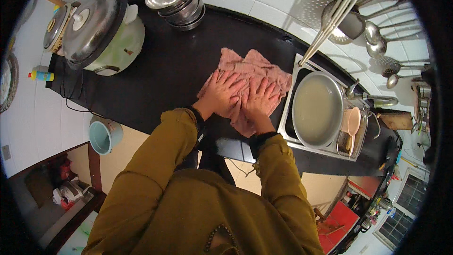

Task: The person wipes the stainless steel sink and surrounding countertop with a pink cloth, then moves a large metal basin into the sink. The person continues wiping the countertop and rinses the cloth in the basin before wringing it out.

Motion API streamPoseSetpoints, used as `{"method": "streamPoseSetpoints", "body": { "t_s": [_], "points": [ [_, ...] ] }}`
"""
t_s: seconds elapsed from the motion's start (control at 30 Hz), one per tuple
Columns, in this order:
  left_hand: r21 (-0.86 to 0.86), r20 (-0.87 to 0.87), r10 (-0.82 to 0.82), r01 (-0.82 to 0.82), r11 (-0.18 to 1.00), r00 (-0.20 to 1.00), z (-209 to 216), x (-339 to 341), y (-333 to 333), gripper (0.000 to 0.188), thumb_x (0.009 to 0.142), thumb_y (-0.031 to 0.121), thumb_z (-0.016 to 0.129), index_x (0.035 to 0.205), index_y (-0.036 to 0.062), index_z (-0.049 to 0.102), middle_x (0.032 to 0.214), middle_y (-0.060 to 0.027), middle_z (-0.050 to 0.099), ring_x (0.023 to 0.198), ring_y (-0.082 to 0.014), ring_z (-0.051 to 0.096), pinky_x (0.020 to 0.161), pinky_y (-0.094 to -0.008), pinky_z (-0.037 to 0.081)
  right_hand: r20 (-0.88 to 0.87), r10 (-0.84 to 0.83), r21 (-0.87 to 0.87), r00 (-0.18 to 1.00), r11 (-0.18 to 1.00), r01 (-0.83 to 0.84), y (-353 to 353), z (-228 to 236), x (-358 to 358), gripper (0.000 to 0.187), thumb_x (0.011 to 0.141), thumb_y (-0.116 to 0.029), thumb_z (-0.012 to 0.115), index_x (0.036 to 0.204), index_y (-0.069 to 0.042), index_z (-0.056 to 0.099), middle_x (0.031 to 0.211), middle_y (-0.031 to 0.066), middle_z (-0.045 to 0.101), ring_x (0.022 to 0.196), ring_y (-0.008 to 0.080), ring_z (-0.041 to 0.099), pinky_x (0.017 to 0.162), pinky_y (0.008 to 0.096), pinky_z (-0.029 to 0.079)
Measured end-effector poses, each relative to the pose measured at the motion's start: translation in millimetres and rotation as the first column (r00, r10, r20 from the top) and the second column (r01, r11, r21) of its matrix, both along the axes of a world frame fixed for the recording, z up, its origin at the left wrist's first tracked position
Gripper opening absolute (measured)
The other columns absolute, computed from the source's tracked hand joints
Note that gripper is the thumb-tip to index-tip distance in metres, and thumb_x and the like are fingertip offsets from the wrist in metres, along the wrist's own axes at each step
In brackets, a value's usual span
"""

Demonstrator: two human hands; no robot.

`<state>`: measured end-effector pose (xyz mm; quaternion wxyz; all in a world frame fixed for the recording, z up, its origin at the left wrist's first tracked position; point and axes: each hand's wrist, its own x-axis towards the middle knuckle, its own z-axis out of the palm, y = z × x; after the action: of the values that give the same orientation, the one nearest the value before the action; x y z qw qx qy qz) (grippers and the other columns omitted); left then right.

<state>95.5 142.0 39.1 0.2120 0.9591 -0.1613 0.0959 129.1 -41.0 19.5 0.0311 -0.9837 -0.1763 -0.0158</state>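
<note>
A crumpled pink cloth [243, 66] lies spread on the black countertop [174, 66], left of the sink. On its left part my left hand [222, 92] presses flat, fingers spread. Beside it my right hand [259, 101] lies on the cloth's right part, its fingers also stretched out. Neither hand grips the fabric; both palms rest over it. Part of the cloth hangs down between my wrists toward the counter's near edge.
Right of the cloth, a metal basin [317, 111] of cloudy water sits in the sink [289, 108], beside a peach ladle [353, 122]. A large rice cooker [122, 42] and stacked metal bowls [181, 9] stand back left. Ladles [375, 38] hang on the wall. A blue bucket [104, 137] is below.
</note>
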Motion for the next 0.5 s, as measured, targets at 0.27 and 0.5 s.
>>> {"method": "streamPoseSetpoints", "body": {
  "t_s": [0.27, 0.5],
  "points": [
    [0.107, -0.003, 0.112, -0.111, 0.988, 0.994, -9, 96, 40, 0.064, 0.083, 0.034, 0.062, 0.143, 0.0187, 0.046, 0.149, -0.0132, 0.04, 0.137, -0.0375, 0.033, 0.108, -0.0634, 0.024, 0.004, 0.074, 0.02, 0.997, 0.997, -0.074, 49, -1, 120, 0.06, 0.091, -0.052, 0.044, 0.146, -0.028, 0.04, 0.154, 0.0206, 0.028, 0.141, 0.0522, 0.017, 0.105, 0.0747, 0.011],
    [0.26, -0.044, 0.238, -0.219, 0.94, 0.97, -19, 112, 80, 0.064, 0.092, 0.048, 0.053, 0.149, 0.026, 0.036, 0.157, -0.0051, 0.029, 0.144, -0.0331, 0.024, 0.109, -0.0639, 0.022, 0.045, 0.146, 0.074, 0.988, 0.986, -0.149, 82, -5, 152, 0.06, 0.09, -0.054, 0.047, 0.145, -0.032, 0.04, 0.154, 0.0178, 0.024, 0.141, 0.0528, 0.015, 0.104, 0.076, 0.009]
  ]
}}
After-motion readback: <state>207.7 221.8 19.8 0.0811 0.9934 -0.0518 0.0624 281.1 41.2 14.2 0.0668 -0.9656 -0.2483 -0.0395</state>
